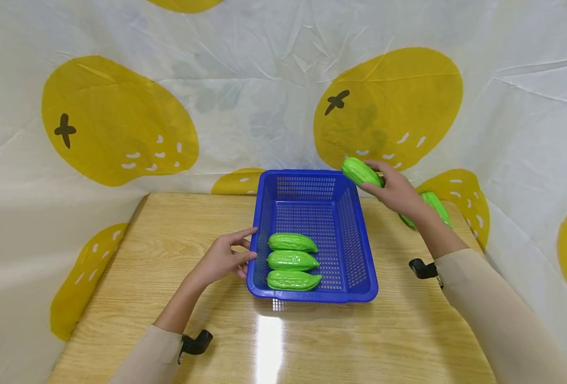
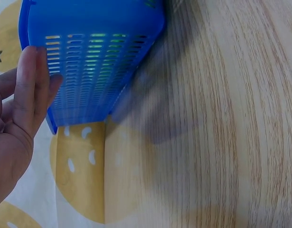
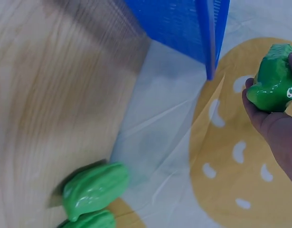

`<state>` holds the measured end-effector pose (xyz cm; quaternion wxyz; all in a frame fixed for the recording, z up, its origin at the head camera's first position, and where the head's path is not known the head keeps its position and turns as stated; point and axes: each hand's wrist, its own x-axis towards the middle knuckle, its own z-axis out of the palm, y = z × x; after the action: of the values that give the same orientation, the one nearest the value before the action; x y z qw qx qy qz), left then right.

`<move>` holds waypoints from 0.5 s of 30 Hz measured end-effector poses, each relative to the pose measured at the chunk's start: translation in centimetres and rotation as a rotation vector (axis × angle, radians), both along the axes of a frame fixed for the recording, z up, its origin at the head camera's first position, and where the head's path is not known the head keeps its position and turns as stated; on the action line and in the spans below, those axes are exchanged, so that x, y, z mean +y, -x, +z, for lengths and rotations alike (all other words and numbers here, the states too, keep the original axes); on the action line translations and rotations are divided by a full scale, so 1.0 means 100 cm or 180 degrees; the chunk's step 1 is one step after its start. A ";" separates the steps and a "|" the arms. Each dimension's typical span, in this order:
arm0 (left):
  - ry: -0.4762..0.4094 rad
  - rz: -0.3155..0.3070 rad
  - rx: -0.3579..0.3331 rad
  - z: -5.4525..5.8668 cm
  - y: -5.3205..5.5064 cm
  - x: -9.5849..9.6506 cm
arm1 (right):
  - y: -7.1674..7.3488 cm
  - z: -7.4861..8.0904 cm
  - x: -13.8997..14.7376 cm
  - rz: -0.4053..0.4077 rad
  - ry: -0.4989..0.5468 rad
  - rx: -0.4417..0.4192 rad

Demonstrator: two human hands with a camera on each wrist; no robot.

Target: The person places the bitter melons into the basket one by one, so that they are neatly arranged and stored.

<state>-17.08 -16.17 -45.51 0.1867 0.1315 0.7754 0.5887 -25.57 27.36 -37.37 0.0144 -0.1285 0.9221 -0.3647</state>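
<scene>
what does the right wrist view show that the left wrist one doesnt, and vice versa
Only the right wrist view shows the right hand holding a green gourd, and two other gourds on the wooden table. Only the left wrist view shows the left hand at the blue basket's side, with green patches showing through its slots. Both show parts of the basket, the table and the yellow-printed cloth.

Patterned sheeting round the table suggests a booth.

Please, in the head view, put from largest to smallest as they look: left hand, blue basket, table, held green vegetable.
1. Table
2. Blue basket
3. Left hand
4. Held green vegetable
</scene>
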 end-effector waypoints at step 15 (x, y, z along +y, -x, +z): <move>0.0023 0.0005 -0.0031 -0.001 -0.001 -0.001 | 0.016 0.005 -0.038 0.0407 0.0026 -0.0064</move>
<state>-17.02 -16.31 -45.60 0.1906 0.1273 0.7767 0.5867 -27.15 23.59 -36.85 0.0464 -0.1836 0.9103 -0.3681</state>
